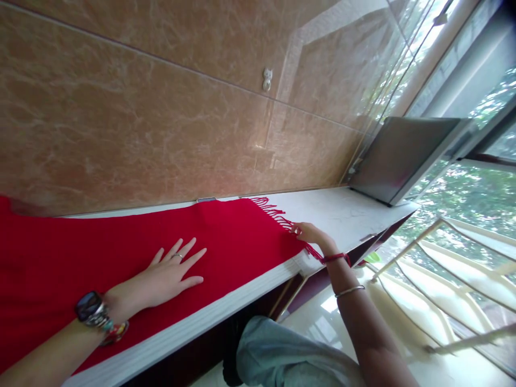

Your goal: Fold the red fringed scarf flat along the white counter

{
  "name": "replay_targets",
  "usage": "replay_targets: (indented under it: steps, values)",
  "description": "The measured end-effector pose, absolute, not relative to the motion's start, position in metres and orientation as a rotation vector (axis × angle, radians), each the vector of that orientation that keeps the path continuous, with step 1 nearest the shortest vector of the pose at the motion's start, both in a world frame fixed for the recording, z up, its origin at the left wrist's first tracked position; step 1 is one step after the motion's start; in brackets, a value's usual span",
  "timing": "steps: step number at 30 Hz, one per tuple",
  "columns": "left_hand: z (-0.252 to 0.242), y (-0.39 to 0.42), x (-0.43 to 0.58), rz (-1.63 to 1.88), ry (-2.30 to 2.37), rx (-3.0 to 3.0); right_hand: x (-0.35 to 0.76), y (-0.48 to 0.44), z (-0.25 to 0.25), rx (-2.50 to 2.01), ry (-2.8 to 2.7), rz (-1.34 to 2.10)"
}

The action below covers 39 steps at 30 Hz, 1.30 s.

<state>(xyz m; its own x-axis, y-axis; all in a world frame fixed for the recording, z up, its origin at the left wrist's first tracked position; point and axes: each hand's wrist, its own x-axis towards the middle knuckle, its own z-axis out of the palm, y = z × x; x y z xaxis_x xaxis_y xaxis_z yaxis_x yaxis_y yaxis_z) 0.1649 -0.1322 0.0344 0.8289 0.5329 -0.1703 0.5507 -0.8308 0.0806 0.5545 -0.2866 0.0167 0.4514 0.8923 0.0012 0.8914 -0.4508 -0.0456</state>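
Observation:
A red scarf (237, 252) with a fringed end lies spread flat along a white countertop (334, 207). My left hand (161, 279) rests palm down on the cloth, its fingers spread wide. At the scarf's right end, my right hand (310, 234) has its fingers curled together on the tassels of the fringe (278, 215). Part of the fringe is hidden beneath that hand. The left end of the scarf runs out of view.
Brown marbled tiles (141, 129) rise behind the counter, with a small white cat-shaped hook (267, 79) on them. A grey boxy appliance (403, 156) stands at the counter's far right end. Below it, by the window, is a cream tiered rack (435, 290).

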Motion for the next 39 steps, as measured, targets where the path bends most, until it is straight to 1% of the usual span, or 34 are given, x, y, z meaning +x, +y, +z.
replay_targets:
  steps: [5, 7, 12, 14, 19, 21, 25, 28, 30, 32, 35, 39]
  values:
    - [0.047, -0.144, 0.185, -0.543, 0.771, 2.721, 0.555, -0.281, 0.008, -2.676, -1.555, -0.036]
    - [0.051, -0.141, 0.183, -0.6, 0.799, 2.687, 0.558, -0.284, 0.006, -2.698, -1.502, -0.069]
    - [0.056, -0.132, 0.179, -0.572, 0.773, 2.663, 0.563, -0.297, 0.006, -2.769, -1.246, -0.258]
    - [0.058, -0.131, 0.179, -0.571, 0.777, 2.66, 0.563, -0.301, 0.011, -2.75, -1.231, -0.296]
    - [0.061, -0.132, 0.181, -0.591, 0.809, 2.68, 0.561, -0.297, 0.015, -2.665, -1.515, -0.066]
    - [0.062, -0.132, 0.182, -0.606, 0.812, 2.685, 0.56, -0.294, 0.01, -2.695, -1.507, -0.039]
    - [0.058, -0.129, 0.181, -0.585, 0.798, 2.693, 0.56, -0.302, 0.005, -2.792, -1.259, -0.223]
    - [0.054, -0.127, 0.18, -0.533, 0.78, 2.697, 0.56, -0.31, 0.016, -2.799, -1.156, -0.325]
    - [0.054, -0.128, 0.18, -0.529, 0.782, 2.697, 0.557, -0.309, 0.026, -2.76, -1.234, -0.301]
    - [0.055, -0.129, 0.181, -0.55, 0.8, 2.699, 0.55, -0.301, 0.031, -2.707, -1.382, -0.2]
    - [0.058, -0.131, 0.182, -0.582, 0.819, 2.698, 0.54, -0.287, 0.026, -2.682, -1.518, -0.049]
    - [0.056, -0.13, 0.18, -0.566, 0.786, 2.698, 0.539, -0.289, 0.013, -2.786, -1.387, -0.104]
